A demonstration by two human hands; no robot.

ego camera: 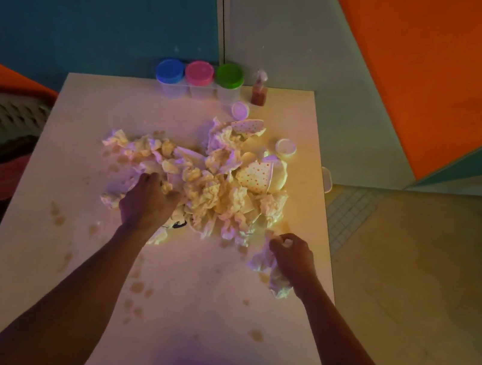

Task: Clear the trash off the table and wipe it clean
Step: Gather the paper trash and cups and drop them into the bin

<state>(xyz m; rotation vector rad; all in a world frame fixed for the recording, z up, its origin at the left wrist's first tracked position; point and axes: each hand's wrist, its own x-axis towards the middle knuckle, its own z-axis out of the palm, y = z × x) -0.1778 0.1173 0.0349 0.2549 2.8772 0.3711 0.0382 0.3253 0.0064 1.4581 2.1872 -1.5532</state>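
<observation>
head view, looking down, close.

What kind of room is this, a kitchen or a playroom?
Probably a playroom or craft corner: bright blue and orange wall panels, colour-lidded tubs at the back of a small stained table, and polka-dot paper cups among crumpled napkins.

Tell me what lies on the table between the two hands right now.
In the head view, the near edge of the heap of crumpled white paper napkins fills the stretch between the left hand and right hand; nearer, the stained white table is bare.
</observation>
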